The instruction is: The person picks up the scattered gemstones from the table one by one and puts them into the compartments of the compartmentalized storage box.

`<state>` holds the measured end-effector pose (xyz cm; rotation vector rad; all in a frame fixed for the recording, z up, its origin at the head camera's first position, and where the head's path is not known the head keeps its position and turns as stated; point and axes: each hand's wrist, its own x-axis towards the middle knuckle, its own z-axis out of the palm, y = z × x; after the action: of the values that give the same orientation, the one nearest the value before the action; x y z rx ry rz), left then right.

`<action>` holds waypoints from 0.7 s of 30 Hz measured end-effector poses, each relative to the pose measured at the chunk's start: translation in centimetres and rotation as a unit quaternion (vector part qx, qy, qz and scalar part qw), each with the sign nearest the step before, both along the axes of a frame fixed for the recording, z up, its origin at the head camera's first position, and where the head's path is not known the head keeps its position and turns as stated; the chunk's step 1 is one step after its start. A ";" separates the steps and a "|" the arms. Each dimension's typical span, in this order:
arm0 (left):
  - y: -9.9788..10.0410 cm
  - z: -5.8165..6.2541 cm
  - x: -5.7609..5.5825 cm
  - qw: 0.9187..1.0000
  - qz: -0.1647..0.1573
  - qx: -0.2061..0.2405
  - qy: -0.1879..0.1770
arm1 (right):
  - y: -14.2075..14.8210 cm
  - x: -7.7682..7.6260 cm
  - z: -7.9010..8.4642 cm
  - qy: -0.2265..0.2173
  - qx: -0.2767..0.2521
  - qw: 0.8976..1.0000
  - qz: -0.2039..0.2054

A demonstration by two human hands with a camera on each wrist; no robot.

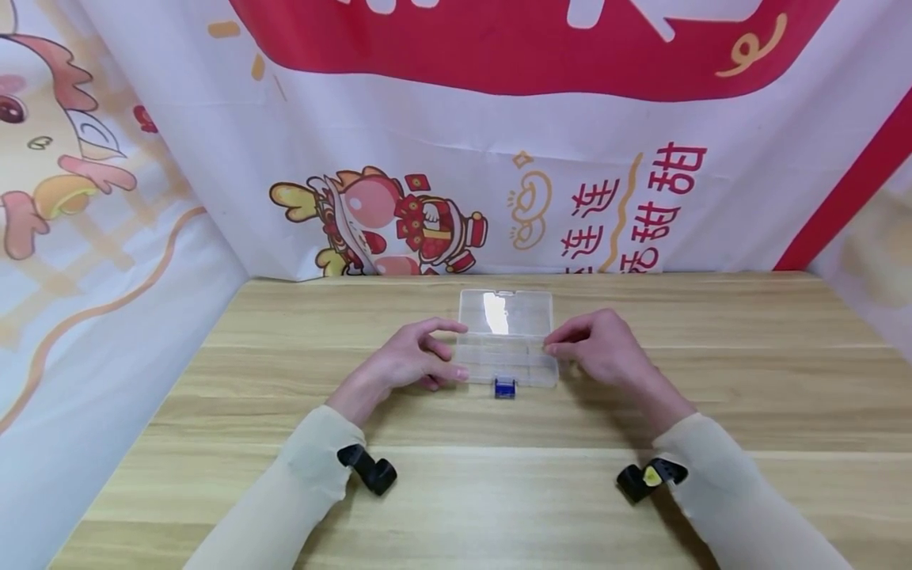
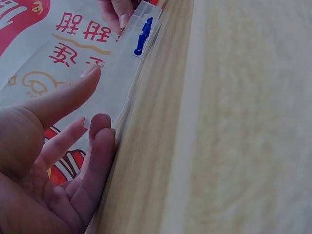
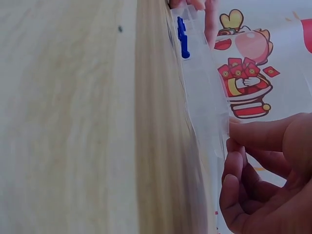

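A clear plastic box (image 1: 507, 360) lies on the table with its transparent lid (image 1: 530, 310) folded back, away from me. Low dividers show inside, and a blue latch (image 1: 504, 388) hangs at the front edge. My left hand (image 1: 416, 355) is at the box's left end, thumb at the near corner and forefinger towards the hinge, both fairly straight. In the left wrist view its palm (image 2: 29, 180) holds nothing. At the other end my right hand (image 1: 598, 344) pinches the box's edge between thumb and curled forefinger (image 3: 236, 146); whether anything small is between them is hidden.
The wooden table (image 1: 463, 491) runs up to a printed cloth (image 1: 399, 127) hung behind it. Another cloth (image 1: 93, 198) hangs along the left side. Each sleeved forearm carries a black wrist camera (image 1: 374, 471).
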<state>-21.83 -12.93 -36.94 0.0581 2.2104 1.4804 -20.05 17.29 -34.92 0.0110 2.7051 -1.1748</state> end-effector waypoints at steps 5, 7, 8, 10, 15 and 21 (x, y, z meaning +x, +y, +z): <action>-0.2 -0.2 -0.1 1.000 -0.002 0.013 -0.009 | -0.2 0.0 -0.1 -0.005 0.010 1.000 -0.001; -0.2 -0.1 -0.1 1.000 -0.002 0.011 -0.008 | -0.2 -0.1 -0.1 -0.006 0.012 1.000 0.000; -0.2 -0.1 -0.1 1.000 -0.001 0.010 -0.007 | -0.2 -0.1 -0.2 -0.003 0.015 1.000 0.001; -0.2 0.0 -0.2 1.000 0.000 0.006 -0.005 | -0.2 -0.1 -0.2 0.002 0.019 1.000 0.003; 0.1 0.1 -0.2 1.000 0.000 -0.001 -0.001 | -0.2 0.1 -0.2 0.016 0.033 0.999 0.007; 0.2 0.0 -0.1 1.000 0.005 -0.007 -0.001 | -0.5 0.3 0.0 0.030 0.046 0.998 0.019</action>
<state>-21.97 -12.76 -36.91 0.0425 2.2233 1.4686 -19.79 16.83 -34.91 -0.0640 2.7969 -1.0549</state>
